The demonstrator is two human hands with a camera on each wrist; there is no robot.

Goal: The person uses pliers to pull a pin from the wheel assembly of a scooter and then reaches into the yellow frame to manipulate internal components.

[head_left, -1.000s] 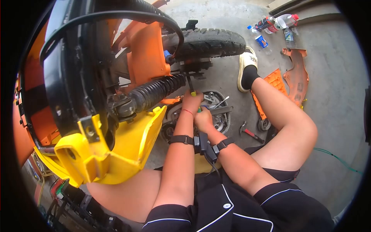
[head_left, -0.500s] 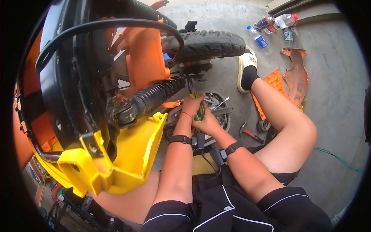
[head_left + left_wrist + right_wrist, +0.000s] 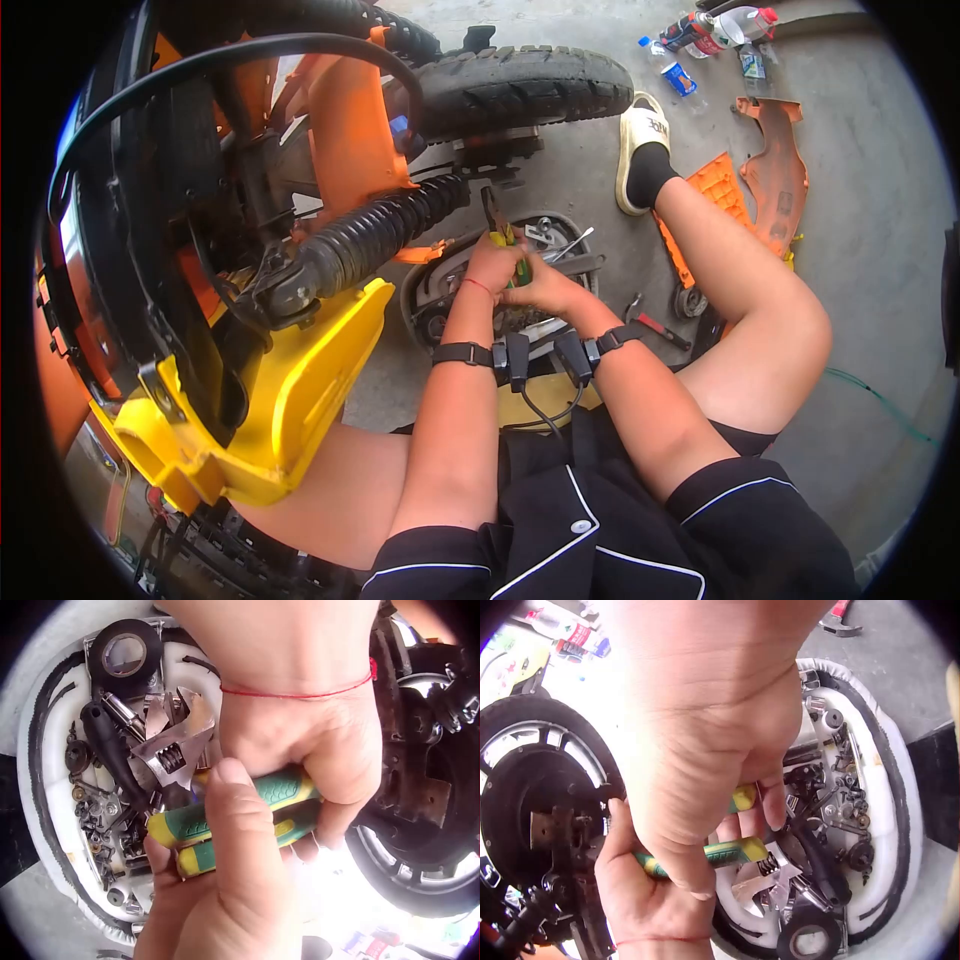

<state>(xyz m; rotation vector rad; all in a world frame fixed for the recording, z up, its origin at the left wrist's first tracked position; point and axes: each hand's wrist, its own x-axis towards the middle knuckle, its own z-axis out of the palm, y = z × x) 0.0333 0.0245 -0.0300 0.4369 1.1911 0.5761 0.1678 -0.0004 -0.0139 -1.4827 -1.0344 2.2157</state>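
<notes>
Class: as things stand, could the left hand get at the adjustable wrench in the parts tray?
Probably yes, once freed: the adjustable wrench lies on top in the tray, head uncovered, close beside the left hand, though that hand grips the pliers.

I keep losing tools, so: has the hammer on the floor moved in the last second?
No. The hammer still lies right beside the small round part; only the camera shifted.

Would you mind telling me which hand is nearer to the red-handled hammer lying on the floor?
Right. The right hand grips the pliers on the side toward the hammer, not touching it; the left hand holds them on the far side.
</notes>
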